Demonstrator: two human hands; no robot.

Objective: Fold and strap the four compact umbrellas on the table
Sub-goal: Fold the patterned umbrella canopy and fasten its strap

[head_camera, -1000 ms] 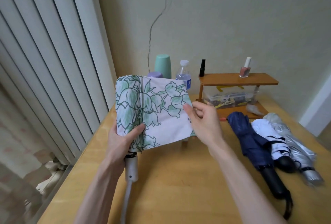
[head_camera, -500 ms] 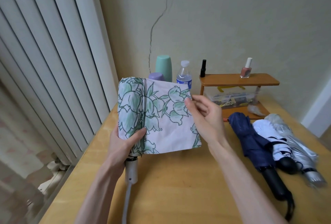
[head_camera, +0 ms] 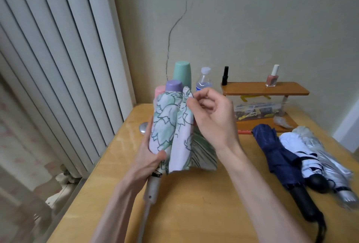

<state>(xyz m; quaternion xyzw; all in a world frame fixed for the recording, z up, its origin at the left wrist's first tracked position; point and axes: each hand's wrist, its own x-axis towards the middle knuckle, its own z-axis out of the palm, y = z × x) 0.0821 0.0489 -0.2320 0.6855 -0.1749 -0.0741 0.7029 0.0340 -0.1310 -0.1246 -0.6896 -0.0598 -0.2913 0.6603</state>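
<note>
I hold a compact umbrella with a white and green floral canopy upright over the wooden table. My left hand grips the gathered canopy just above its pale handle. My right hand pinches the top edge of a canopy panel and has it folded in against the bundle. Three more umbrellas lie side by side at the right: a navy one with a black handle, a white one, and a silver one.
Behind the umbrella stand a mint tumbler, a lilac cup, a pink cup and a water bottle. A small wooden shelf carries nail polish bottles above a clear box. Vertical blinds hang left.
The floral panel was stretched out flat to the right; my right hand has swung it leftward and folded it against the bundle. My left hand keeps its grip.
</note>
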